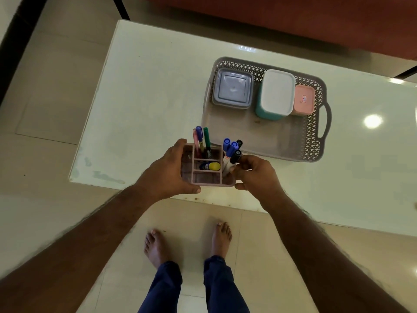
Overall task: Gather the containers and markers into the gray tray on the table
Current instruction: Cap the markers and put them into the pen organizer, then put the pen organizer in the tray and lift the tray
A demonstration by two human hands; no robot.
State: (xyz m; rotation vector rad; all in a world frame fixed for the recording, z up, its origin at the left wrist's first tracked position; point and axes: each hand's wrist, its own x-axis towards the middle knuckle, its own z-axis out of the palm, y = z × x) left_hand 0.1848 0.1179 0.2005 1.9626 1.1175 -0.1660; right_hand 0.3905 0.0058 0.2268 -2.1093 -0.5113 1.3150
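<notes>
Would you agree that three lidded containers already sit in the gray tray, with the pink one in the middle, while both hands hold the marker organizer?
Not quite: the head view shows the pink container at the right end of the gray tray. The white-lidded teal container is in the middle and the gray container on the left. The left hand and right hand do hold the marker organizer.

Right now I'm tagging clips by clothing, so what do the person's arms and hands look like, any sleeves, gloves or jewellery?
Both arms are bare up to the frame edge: no sleeves show. The left hand and right hand wear no gloves, and no rings, watch or bands are visible on the fingers or wrists. Lower down, dark blue trousers and bare feet.
</notes>
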